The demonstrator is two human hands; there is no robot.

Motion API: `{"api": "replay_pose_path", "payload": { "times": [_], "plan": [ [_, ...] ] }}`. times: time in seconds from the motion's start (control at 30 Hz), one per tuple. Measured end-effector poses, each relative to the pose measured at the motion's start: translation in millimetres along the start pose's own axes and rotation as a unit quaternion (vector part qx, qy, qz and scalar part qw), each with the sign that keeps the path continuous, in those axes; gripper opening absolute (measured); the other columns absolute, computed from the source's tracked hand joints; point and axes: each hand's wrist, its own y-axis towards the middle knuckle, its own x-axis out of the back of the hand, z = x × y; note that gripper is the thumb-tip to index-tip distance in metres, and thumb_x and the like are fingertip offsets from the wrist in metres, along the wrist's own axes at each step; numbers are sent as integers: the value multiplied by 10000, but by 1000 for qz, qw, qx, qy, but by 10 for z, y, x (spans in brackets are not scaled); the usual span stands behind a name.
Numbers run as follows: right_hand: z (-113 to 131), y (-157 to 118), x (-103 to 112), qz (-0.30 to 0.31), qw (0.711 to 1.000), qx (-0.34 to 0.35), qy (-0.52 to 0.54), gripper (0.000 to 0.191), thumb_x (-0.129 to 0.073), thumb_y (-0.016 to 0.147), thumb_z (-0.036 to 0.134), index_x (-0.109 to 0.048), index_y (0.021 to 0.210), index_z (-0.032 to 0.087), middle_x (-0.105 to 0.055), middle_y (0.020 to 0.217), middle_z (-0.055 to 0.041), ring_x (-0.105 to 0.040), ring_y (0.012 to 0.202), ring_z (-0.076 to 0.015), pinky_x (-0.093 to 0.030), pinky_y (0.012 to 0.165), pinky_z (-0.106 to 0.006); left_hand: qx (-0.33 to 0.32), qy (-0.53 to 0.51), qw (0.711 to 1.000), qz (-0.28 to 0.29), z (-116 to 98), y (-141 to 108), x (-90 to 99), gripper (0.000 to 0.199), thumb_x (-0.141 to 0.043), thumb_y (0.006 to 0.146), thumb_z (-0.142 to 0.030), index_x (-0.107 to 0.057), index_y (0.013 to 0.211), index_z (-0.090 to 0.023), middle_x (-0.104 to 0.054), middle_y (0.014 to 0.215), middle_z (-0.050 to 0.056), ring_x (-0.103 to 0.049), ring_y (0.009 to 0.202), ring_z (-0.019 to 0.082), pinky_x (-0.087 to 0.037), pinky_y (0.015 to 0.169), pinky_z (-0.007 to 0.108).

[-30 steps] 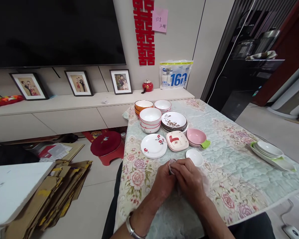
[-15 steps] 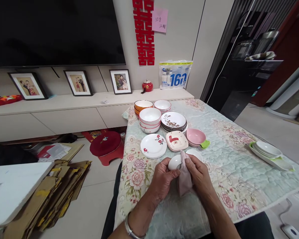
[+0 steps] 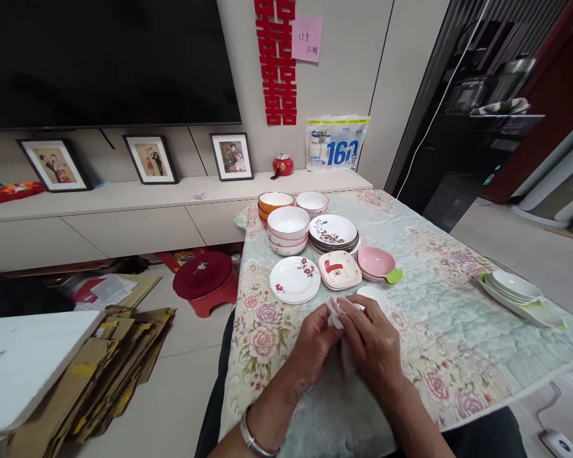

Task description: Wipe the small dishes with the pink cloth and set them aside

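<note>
My left hand (image 3: 311, 343) is closed on a small white dish, which is now almost wholly hidden behind cloth and fingers. A pale pink cloth (image 3: 335, 313) wraps over the dish's edge, and my right hand (image 3: 376, 340) grips it there, its fingers meeting the left ones. Part of the cloth hangs below, between my palms. Just beyond my right fingers lies another small white dish (image 3: 378, 298). White plates with red flowers (image 3: 291, 280) sit ahead of my left hand, beside a squarish cream dish (image 3: 340, 273) with a red pattern.
Behind these stand stacked white bowls (image 3: 289, 222), orange bowls (image 3: 273, 202), brown-patterned plates (image 3: 333, 230) and pink dishes (image 3: 377, 262) with a green handle. Small white dishes on a long leaf-shaped plate (image 3: 542, 313) lie at right on the flowered tablecloth (image 3: 451, 324). A red stool (image 3: 204, 277) stands left.
My right hand has moved slightly left with the cloth, folding it over the small white dish. The dish showed clearly before; now it is covered.
</note>
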Motion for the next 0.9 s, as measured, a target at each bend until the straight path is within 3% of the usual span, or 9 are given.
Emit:
{"api": "replay_pose_path", "payload": {
  "times": [0.07,0.27,0.37,0.43,0.57,0.8,0.9],
  "plan": [
    [-12,8,3,0,1000,13,6,288,-516,964,274,-687,1193,238,-639,1145,-108,-650,952,-210,-548,796,-341,-6,8,1000,1,12,3,5,317,-792,710,-258,-688,997,-173,-670,878,29,-585,854,184,-433,833,306],
    [-144,40,28,-64,997,-46,4,221,-492,978,253,-700,1042,214,-670,970,-83,-640,894,-211,-530,773,-356,0,20,1000,-20,60,25,73,234,-808,678,-263,-645,802,-149,-633,761,2,-527,712,133,-400,697,253],
    [-88,13,0,-105,994,-25,-14,234,-499,966,209,-691,1099,207,-636,989,-95,-631,888,-202,-536,749,-341,-6,11,1000,-20,52,26,70,232,-811,669,-242,-643,798,-146,-631,747,-2,-517,699,124,-391,684,244],
    [-17,-15,-24,-94,995,11,-15,262,-497,959,167,-680,1141,213,-616,1002,-95,-632,883,-188,-542,738,-320,-10,9,1000,-17,42,22,58,215,-799,680,-224,-652,819,-150,-636,762,-1,-525,710,129,-397,688,248],
    [43,-35,-41,-14,997,71,20,271,-488,959,149,-674,1145,214,-611,1015,-92,-645,870,-174,-554,744,-304,-23,17,1000,-6,32,18,38,214,-754,726,-192,-677,923,-162,-662,846,17,-556,798,156,-423,751,271],
    [-114,23,1,-81,996,-20,-10,189,-526,964,205,-700,1036,204,-621,937,-71,-627,859,-185,-540,744,-319,3,-7,999,-34,41,25,38,223,-802,661,-223,-647,801,-143,-631,743,4,-535,707,134,-415,691,259],
    [-83,11,-6,-77,997,-13,-9,200,-515,969,199,-690,1065,196,-611,953,-75,-621,867,-183,-539,746,-318,5,-14,999,-38,42,19,41,234,-810,659,-228,-638,795,-146,-623,735,-2,-536,697,129,-413,683,254]
  ]
}}
